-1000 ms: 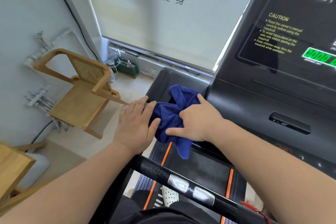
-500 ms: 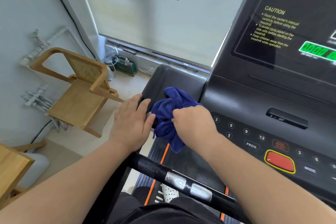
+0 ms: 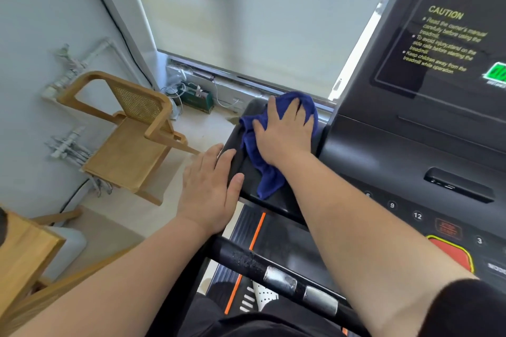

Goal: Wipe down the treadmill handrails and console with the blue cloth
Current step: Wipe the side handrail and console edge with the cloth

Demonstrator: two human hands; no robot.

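The blue cloth (image 3: 267, 172) lies spread over the black side tray (image 3: 276, 201) at the left of the treadmill console (image 3: 397, 150). My right hand (image 3: 284, 131) presses flat on the cloth with fingers spread, near the tray's far end. My left hand (image 3: 210, 189) rests flat on the tray's left rim, fingers straight, holding nothing. The black handrail (image 3: 246, 257) with two metal pulse plates runs across below my arms. Console buttons and a red stop button (image 3: 449, 252) show beside my right forearm.
A wooden chair (image 3: 131, 131) stands on the floor to the left of the treadmill. Another wooden piece (image 3: 24, 254) sits at the lower left. Cables and a green box (image 3: 195, 97) lie under the window blind. The treadmill belt (image 3: 273, 252) is below.
My right hand has opened from a bunched grip and pushed the cloth forward to the tray's far end. My left hand has stayed on the rim.
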